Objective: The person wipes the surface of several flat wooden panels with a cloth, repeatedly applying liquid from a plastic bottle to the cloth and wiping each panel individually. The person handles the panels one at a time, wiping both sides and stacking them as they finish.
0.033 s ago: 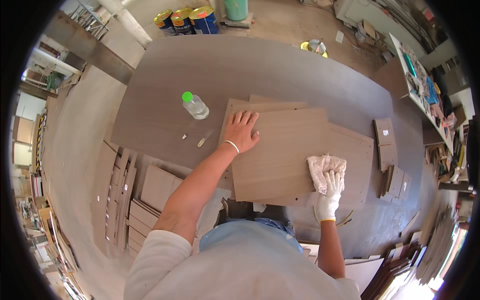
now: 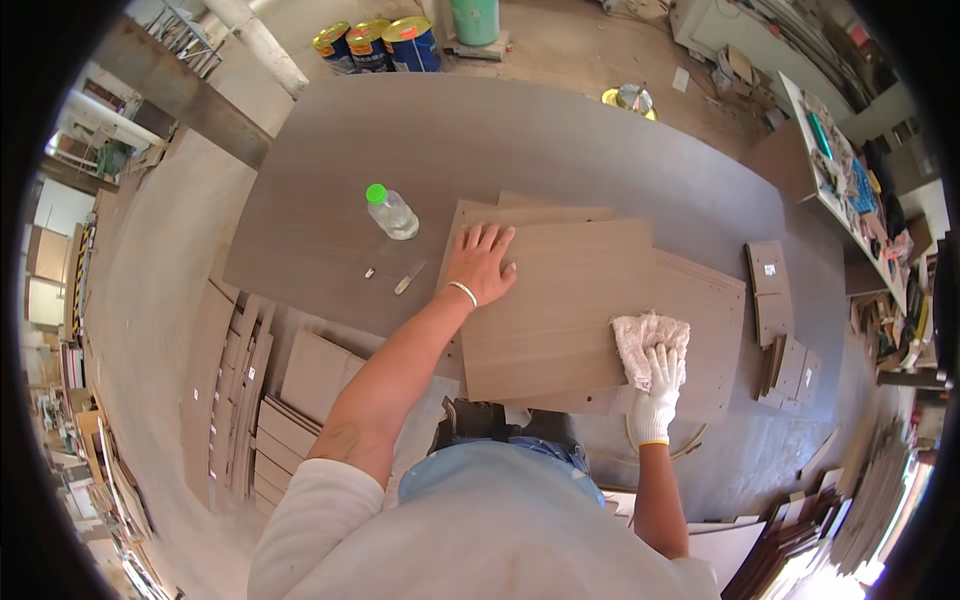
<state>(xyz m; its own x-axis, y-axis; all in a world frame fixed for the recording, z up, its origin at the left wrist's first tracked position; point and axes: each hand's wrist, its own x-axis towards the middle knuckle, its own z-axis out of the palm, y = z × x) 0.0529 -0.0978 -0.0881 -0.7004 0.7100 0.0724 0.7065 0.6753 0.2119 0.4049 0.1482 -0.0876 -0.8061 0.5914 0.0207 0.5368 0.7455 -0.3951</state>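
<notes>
A brown wood-grain panel (image 2: pixel 560 310) lies on top of other brown panels on the big table. My bare left hand (image 2: pixel 482 265) rests on its upper left part, palm down and fingers apart; a white band circles the wrist. My right hand (image 2: pixel 657 385), in a white knit glove, presses a crumpled off-white rag (image 2: pixel 648 340) against the panel's lower right edge, fingers lying over the cloth. A clear bottle with a green cap (image 2: pixel 393 213) stands to the left of my left hand. Below it lie a small knife (image 2: pixel 409 278) and a tiny white piece (image 2: pixel 370 272).
Under the top panel, a drilled panel (image 2: pixel 705 320) sticks out to the right. Small panels (image 2: pixel 769 290) are piled at the table's right side. Boards (image 2: pixel 235 370) stand below left. Blue cans (image 2: pixel 410 45) and a green bucket (image 2: pixel 475 22) stand beyond the table (image 2: pixel 330 140).
</notes>
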